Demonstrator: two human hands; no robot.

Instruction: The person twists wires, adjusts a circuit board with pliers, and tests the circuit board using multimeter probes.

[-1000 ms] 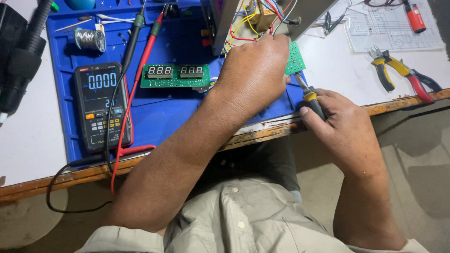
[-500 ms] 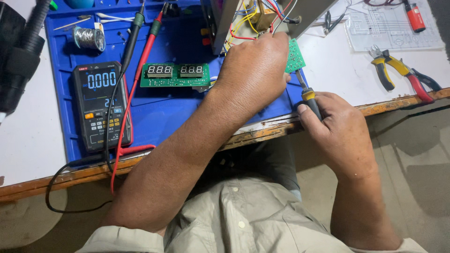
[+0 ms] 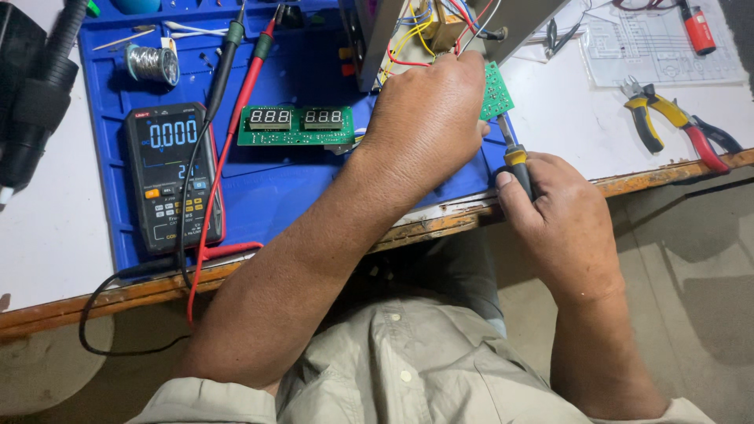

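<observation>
My left hand (image 3: pixel 428 118) reaches across the blue work mat (image 3: pixel 290 188) and grips a small green circuit board (image 3: pixel 495 90), held tilted near the mat's right edge. Coloured wires (image 3: pixel 412 39) run from behind the hand up to a metal chassis (image 3: pixel 377 31). My right hand (image 3: pixel 561 216) is closed round a screwdriver (image 3: pixel 514 157) with a yellow and black handle. Its tip points up at the lower edge of the small board. A second green board with two digit displays (image 3: pixel 297 126) lies flat on the mat, left of my left hand.
A black multimeter (image 3: pixel 173 177) with red and black probe leads (image 3: pixel 236 102) lies on the mat's left. A solder spool (image 3: pixel 153 64) sits at the back left. Pliers with yellow and red handles (image 3: pixel 675 122) rest on the white table at right, near a paper diagram (image 3: pixel 660 47).
My right hand and the screwdriver have shifted slightly up and left toward the small board. My left hand has stayed on the board.
</observation>
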